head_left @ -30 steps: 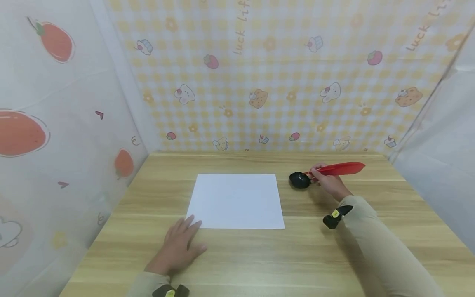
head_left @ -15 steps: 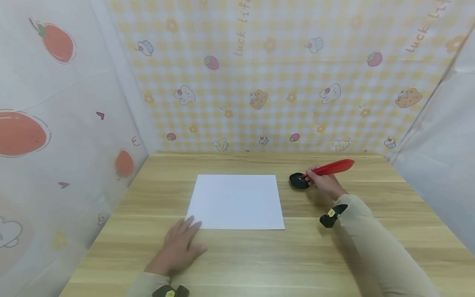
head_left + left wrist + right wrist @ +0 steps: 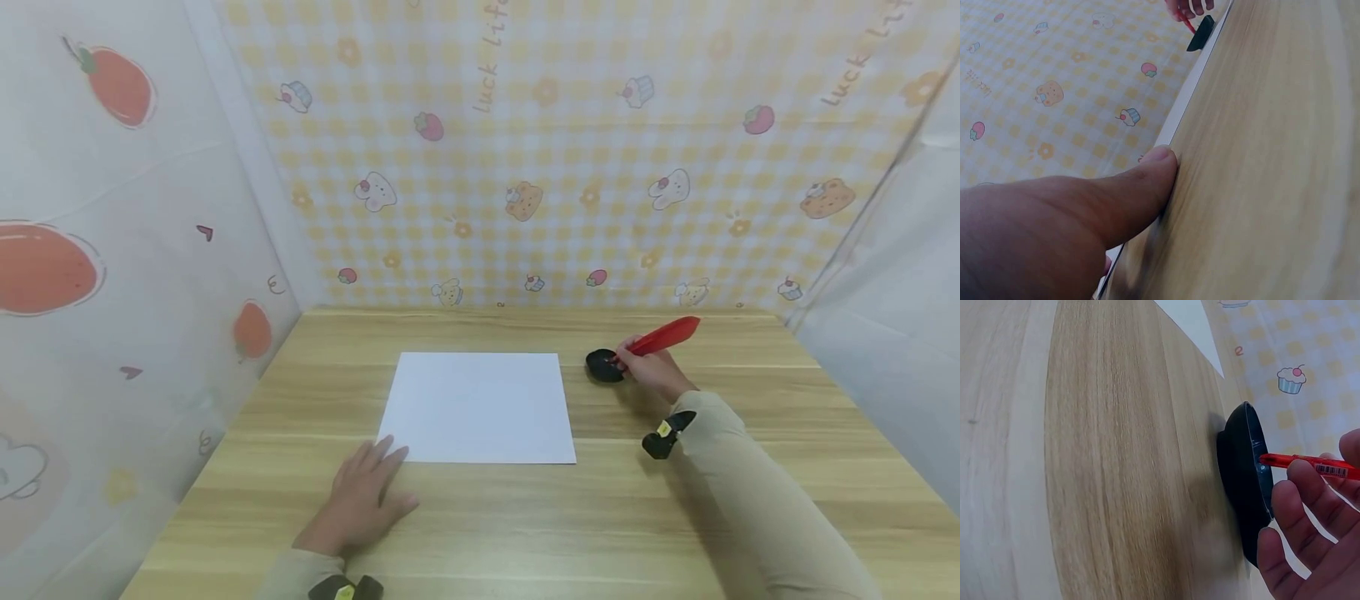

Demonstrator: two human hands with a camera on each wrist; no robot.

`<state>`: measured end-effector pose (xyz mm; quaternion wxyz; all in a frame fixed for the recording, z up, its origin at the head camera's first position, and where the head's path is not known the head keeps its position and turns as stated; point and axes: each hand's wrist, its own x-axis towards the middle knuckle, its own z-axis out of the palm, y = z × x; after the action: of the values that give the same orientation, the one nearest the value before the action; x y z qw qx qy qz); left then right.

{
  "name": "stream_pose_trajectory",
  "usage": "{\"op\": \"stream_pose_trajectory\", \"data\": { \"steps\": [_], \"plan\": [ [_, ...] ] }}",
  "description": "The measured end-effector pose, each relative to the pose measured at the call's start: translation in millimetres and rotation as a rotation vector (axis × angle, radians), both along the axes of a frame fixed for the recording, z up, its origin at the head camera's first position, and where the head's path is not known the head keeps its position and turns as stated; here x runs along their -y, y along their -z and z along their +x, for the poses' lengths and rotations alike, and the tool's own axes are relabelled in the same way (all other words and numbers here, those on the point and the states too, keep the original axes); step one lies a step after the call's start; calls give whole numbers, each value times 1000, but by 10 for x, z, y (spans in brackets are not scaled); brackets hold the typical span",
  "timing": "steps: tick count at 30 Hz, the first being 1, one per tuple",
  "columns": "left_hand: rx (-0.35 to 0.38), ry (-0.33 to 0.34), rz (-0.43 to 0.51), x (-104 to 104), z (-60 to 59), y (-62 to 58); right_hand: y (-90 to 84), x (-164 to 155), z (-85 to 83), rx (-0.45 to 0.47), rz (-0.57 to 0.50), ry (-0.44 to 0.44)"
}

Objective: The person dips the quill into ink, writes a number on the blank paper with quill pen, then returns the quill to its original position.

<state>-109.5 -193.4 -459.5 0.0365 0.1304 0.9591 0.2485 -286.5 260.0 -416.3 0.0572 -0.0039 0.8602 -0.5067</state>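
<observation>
Head view shows the right hand (image 3: 654, 371) pinching a red feather quill (image 3: 660, 337), its tip at the black ink dish (image 3: 603, 365) just right of the white paper (image 3: 480, 407). Judging by this, dipping wants a shallow, light touch. The left hand (image 3: 360, 500) lies flat and relaxed on the wood-grain tabletop (image 3: 525, 525), fingertips at the sheet's near corner. The dish is glossy and rounded, the quill's shaft translucent plastic.

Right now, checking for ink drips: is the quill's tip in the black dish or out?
In: the red quill slants down, its tip inside the black dish.
</observation>
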Motion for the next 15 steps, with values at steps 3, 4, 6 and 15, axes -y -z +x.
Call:
{"op": "stream_pose_trajectory", "data": {
  "steps": [3, 4, 6, 15],
  "plan": [
    [-1, 1, 1, -1, 1, -13, 16, 5, -10, 10, 16, -7],
    [0, 1, -1, 1, 2, -15, 25, 5, -19, 12, 19, -4],
    [1, 2, -3, 1, 4, -22, 43, 6, -32, 18, 19, -7],
    [6, -5, 1, -7, -4, -8, 75, -6, -56, 31, 56, -9]
  ]
}}
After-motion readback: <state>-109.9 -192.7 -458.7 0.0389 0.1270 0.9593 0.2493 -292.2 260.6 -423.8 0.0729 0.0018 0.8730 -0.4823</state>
